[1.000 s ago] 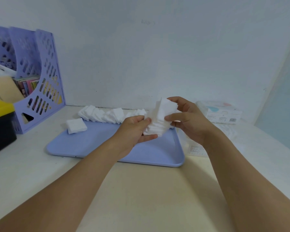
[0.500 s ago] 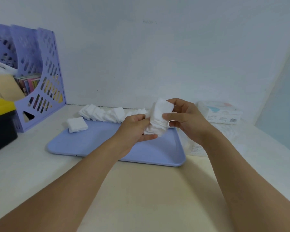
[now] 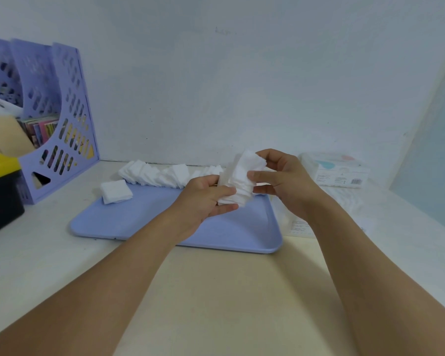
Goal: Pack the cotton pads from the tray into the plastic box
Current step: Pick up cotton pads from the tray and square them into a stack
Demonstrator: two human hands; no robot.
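Observation:
A stack of white cotton pads (image 3: 239, 179) is held between both hands above the right part of the blue tray (image 3: 144, 222). My left hand (image 3: 206, 199) grips its lower end and my right hand (image 3: 283, 178) pinches its upper end. A row of several more cotton pads (image 3: 162, 174) lies along the tray's far edge. One small pile of pads (image 3: 116, 191) sits at the tray's far left corner. The clear plastic box (image 3: 334, 170) stands to the right, behind my right hand.
A purple file rack (image 3: 62, 119) with papers stands at the far left against the wall. A black box with a yellow lid (image 3: 0, 186) sits in front of it. A printed sheet (image 3: 299, 226) lies right of the tray. The white wall is close behind.
The held stack has tilted a little and my right fingers have shifted along its top. Both hands stay above the tray's right side.

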